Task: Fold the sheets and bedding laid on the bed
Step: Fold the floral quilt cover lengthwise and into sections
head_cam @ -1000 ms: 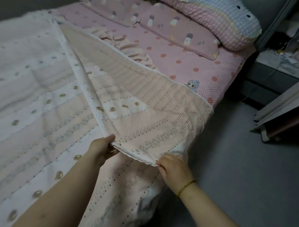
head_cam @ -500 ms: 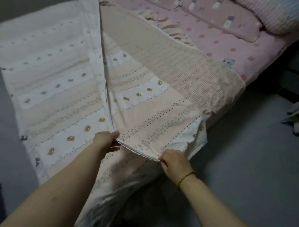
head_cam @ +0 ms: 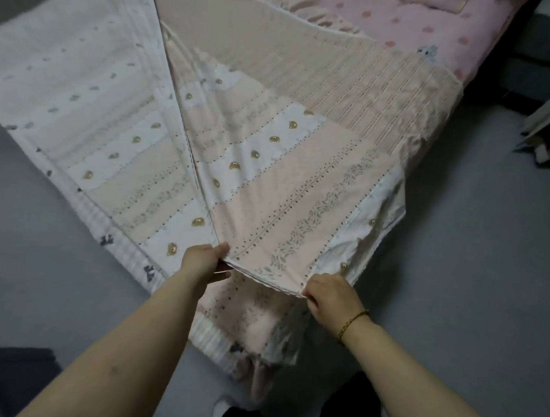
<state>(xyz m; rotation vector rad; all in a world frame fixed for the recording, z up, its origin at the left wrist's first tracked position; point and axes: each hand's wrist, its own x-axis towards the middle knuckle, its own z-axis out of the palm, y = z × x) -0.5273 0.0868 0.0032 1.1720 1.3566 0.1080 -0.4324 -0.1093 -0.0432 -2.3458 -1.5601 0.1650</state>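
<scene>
Pinching the quilt [head_cam: 282, 182] hem, we have left hand [head_cam: 203, 258] at the crease, right hand [head_cam: 331, 292] lower right. Its length runs away toward the upper frame.

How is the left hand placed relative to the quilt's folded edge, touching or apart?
Touching. The head view shows the left hand pinching the near edge of the quilt, with the thumb on top and the fingers underneath.

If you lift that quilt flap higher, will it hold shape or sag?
Likely floppy: the quilt drapes over the bed's edge toward the floor. It would probably sag between the left hand and right hand. Stitched layers suggest some weight.
</scene>
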